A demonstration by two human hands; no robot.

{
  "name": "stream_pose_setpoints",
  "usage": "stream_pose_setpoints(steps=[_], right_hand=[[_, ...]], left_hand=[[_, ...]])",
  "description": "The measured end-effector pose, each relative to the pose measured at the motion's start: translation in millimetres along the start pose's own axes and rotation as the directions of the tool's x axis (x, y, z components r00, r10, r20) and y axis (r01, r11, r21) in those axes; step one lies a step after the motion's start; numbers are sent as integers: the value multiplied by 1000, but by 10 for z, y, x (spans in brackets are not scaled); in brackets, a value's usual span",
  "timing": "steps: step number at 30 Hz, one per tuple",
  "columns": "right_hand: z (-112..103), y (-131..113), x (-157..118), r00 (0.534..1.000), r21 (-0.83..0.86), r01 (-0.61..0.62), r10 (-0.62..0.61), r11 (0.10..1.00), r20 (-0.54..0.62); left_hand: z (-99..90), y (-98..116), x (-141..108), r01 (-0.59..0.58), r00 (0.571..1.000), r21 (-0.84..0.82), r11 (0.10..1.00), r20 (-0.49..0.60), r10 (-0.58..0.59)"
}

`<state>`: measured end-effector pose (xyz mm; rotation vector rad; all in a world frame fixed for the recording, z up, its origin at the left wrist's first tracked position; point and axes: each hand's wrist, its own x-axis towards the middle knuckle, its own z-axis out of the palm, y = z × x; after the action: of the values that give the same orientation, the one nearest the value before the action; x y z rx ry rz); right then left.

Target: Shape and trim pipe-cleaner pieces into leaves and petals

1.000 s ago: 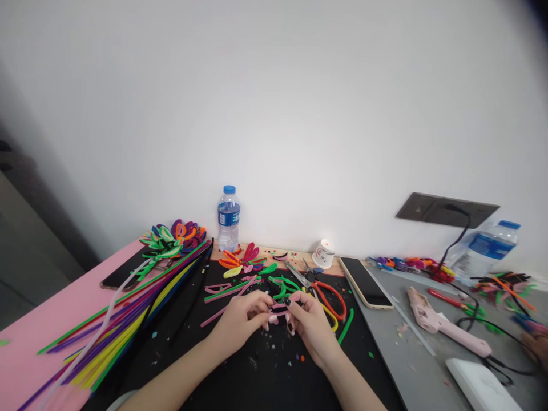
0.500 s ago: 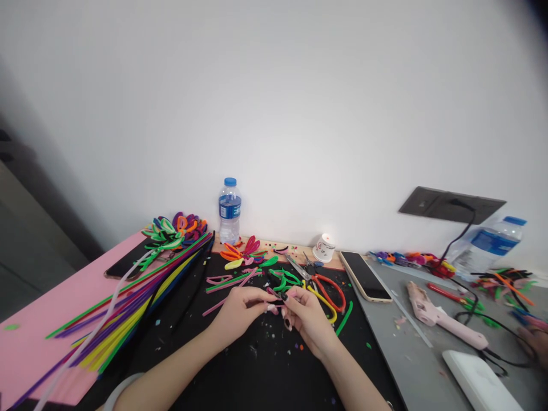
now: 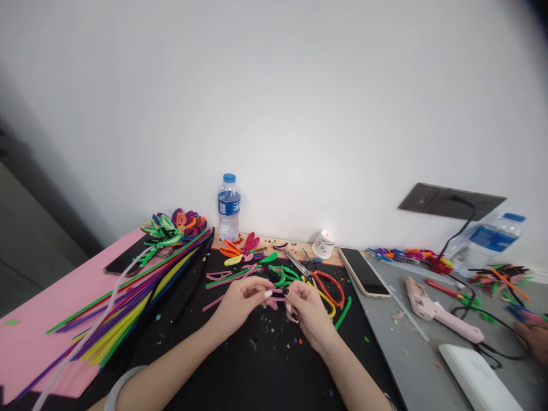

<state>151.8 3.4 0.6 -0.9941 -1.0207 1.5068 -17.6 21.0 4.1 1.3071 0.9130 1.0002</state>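
Between my two hands a short pink pipe cleaner [image 3: 278,295] is stretched over the black mat [image 3: 257,365]. My left hand [image 3: 244,299] pinches its left end between thumb and fingers. At the other end, my right hand [image 3: 309,308] grips it, dark-painted nails showing. Just beyond my fingers lie green pipe cleaner loops [image 3: 282,275]. Red-handled scissors [image 3: 329,287] rest beside my right hand, with a yellow-handled tool [image 3: 329,305] partly hidden by it. Pink and green pipe cleaner pieces [image 3: 226,279] lie left of my hands, below a multicoloured pipe cleaner flower [image 3: 246,249].
A bundle of long pipe cleaners [image 3: 128,308] spreads at left. A water bottle [image 3: 229,208], paper cup [image 3: 323,244] and phone [image 3: 365,273] stand or lie along the back. At right are a pink glue gun [image 3: 445,319], its cord and another person's hand [image 3: 533,339].
My hands have moved slightly apart, and the pink pipe cleaner now shows stretched between them. The camera view has shifted a little.
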Motion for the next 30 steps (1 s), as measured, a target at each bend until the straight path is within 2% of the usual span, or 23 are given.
stream_pose_setpoints(steps=[6, 10, 13, 17, 22, 27, 30], right_hand=[[-33, 3, 8, 999, -85, 29, -32, 996, -28], [-22, -7, 6, 1000, -15, 11, -11, 1000, 9], [-5, -38, 1, 995, 97, -64, 56, 993, 84], [-23, -75, 4, 982, 150, -131, 108, 980, 155], [-73, -66, 22, 994, 87, -79, 71, 993, 87], [-37, -65, 0, 994, 30, -72, 70, 997, 83], [-21, -75, -7, 992, 41, -85, 80, 996, 98]], left_hand=[[20, 6, 15, 130, 989, -29, 991, 70, -127], [-12, 19, 2, 22, 995, -2, 1000, 98, -22], [-31, 13, -20, -72, 988, 16, 997, 140, 69], [-19, 2, -34, -92, 979, -32, 995, 181, 96], [2, 2, -31, -62, 980, -7, 998, 190, 62], [-24, 19, -47, -127, 980, 134, 983, 167, 104], [-43, 58, -51, -175, 982, 242, 954, 115, 151]])
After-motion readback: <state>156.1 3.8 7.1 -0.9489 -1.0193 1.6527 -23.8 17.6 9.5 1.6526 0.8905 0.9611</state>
